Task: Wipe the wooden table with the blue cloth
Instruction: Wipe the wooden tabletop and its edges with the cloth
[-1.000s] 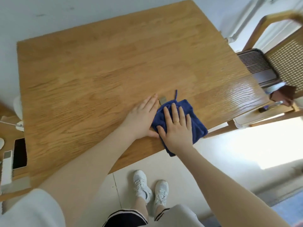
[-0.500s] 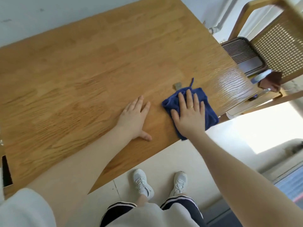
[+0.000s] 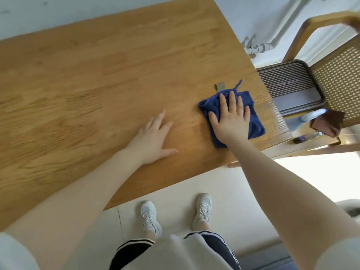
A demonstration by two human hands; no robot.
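The wooden table fills the upper left of the view. A folded blue cloth lies near its right edge, with a grey tag and a thin loop sticking out at its far side. My right hand presses flat on the cloth, fingers spread, covering most of it. My left hand rests flat on the bare wood to the left of the cloth, fingers apart and holding nothing.
A wooden chair with a cane back and a dark ribbed seat stands right against the table's right edge. Small items, one brown, lie on a low surface beside it. The table's near edge runs diagonally above my feet.
My right hand has slid the cloth to the right, away from my left hand and toward the table's right edge. The left hand stayed flat on the wood, no longer touching the cloth.
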